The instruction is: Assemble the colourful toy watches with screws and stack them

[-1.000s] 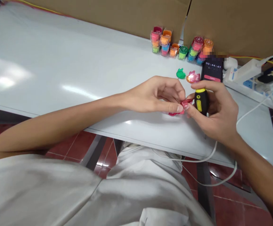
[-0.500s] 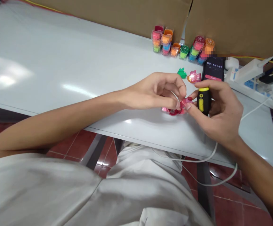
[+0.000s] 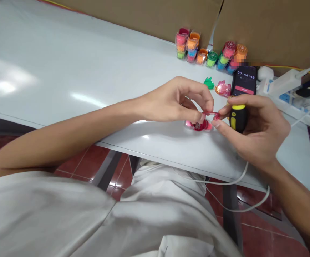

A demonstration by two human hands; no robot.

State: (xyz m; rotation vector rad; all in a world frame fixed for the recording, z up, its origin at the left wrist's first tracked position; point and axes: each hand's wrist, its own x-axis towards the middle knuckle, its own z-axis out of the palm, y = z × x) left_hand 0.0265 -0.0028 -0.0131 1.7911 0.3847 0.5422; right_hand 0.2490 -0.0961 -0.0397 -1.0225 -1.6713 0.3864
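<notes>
Between the fingertips of my left hand [image 3: 180, 101] and my right hand [image 3: 263, 125] is a thin, see-through red plastic piece [image 3: 211, 113], pinched at both ends. My right hand also keeps a black and yellow screwdriver [image 3: 238, 119] tucked against its curled fingers, handle up; its shaft is mostly hidden. Just below the fingertips, a pink and red plastic item [image 3: 201, 125] in a clear casing lies on the white table, partly covered by my left thumb. Beyond my hands lie a green plastic piece [image 3: 209, 83] and a pink see-through piece [image 3: 222, 88].
Several small colourful plastic items [image 3: 192, 46] stand stacked along the brown back panel [image 3: 144, 18]. A phone [image 3: 244, 80] showing a timer lies at the right, beside a white power strip [image 3: 291, 94]. A white cable [image 3: 240, 178] hangs over the front edge of the table [image 3: 77, 85].
The red plastic piece has been turned and now shows as a thin edge between my fingertips. My right hand has shifted slightly right with the screwdriver. The view has moved a little.
</notes>
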